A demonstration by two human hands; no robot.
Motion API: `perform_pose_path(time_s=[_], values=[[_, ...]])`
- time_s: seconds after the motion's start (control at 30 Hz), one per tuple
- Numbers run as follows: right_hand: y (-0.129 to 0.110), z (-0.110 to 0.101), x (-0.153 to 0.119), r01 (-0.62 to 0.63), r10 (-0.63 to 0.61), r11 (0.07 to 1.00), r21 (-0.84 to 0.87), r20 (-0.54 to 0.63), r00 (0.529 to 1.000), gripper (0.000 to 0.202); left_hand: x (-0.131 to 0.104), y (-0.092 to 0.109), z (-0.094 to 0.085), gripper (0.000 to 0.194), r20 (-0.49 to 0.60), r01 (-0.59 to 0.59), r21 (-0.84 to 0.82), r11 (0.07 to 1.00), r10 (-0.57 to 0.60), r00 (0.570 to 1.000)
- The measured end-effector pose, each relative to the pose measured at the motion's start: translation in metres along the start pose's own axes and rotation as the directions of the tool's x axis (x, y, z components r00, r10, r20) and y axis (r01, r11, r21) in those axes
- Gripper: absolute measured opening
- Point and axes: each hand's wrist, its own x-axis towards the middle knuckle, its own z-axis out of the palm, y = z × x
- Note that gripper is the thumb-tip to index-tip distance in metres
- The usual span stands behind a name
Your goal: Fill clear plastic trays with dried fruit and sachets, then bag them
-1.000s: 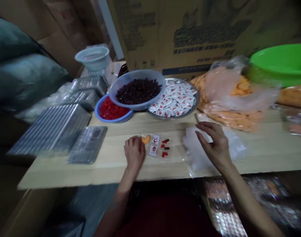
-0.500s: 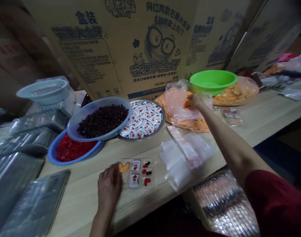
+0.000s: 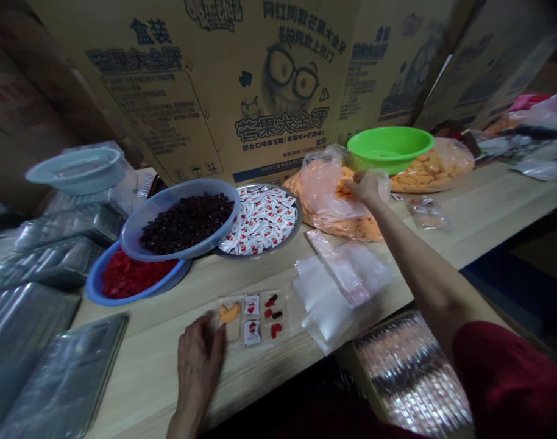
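My left hand (image 3: 198, 353) rests on the table at the left edge of a small clear plastic tray (image 3: 255, 344), thumb apart from the fingers and holding nothing. In the tray lie orange candies (image 3: 230, 313) on the left, two white printed sachets (image 3: 251, 319) in the middle, and red and dark pieces (image 3: 273, 314) on the right. My right hand (image 3: 367, 186) reaches into the open mouth of a clear bag (image 3: 322, 183) of orange candies. Its fingertips are partly hidden there, so I cannot see whether they grip any.
Left of centre, a bowl of dark pieces (image 3: 187, 222) overlaps a blue bowl of red pieces (image 3: 93, 283) and a round tray of sachets (image 3: 260, 219). Clear plastic bags (image 3: 328, 299) lie at front. A green basin (image 3: 390, 149) sits behind. Stacked plastic trays (image 3: 63, 378) line the left.
The view has shifted slightly. My left thumb has moved a little away from the fingers beside the tray. My right hand stays at the bag of orange candies.
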Motion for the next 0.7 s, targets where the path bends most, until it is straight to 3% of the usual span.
perform_pose_path(time_s=[0.1, 0.2, 0.3, 0.4, 0.47, 0.57, 0.7], values=[[-0.002, -0.030, -0.024, 0.071, -0.050, 0.989, 0.128, -0.163, 0.985, 0.015, -0.003, 0.011, -0.011, 0.045, -0.134, -0.017, -0.020, 1.000, 0.014, 0.991], [-0.023, -0.050, -0.087, 0.279, -0.167, 0.889, 0.363, -0.311, 0.936, 0.022, -0.003, 0.043, -0.030, 0.038, -0.204, 0.056, -0.196, 0.979, -0.097, 0.974], [-0.064, -0.043, -0.177, 0.410, -0.373, 0.755, 0.512, -0.178, 0.910, 0.020, 0.002, 0.086, -0.045, 0.030, -0.058, 0.140, -0.580, 0.803, -0.212, 0.975], [-0.112, -0.011, -0.265, 0.528, -0.604, 0.645, 0.553, -0.055, 0.795, 0.010, 0.012, 0.113, -0.049, 0.035, 0.151, 0.249, -0.817, 0.520, -0.224, 0.963], [-0.140, 0.015, -0.312, 0.616, -0.738, 0.593, 0.519, 0.045, 0.673, 0.009, 0.016, 0.112, -0.048, 0.040, 0.217, 0.294, -0.867, 0.402, -0.226, 0.950], [-0.171, 0.046, -0.358, 0.699, -0.845, 0.516, 0.495, 0.164, 0.508, 0.014, 0.014, 0.091, -0.049, 0.038, 0.186, 0.292, -0.890, 0.352, -0.304, 0.934], [-0.183, 0.066, -0.391, 0.721, -0.898, 0.430, 0.543, 0.176, 0.403, 0.020, 0.004, 0.055, -0.052, 0.035, 0.175, 0.315, -0.862, 0.398, -0.350, 0.920]])
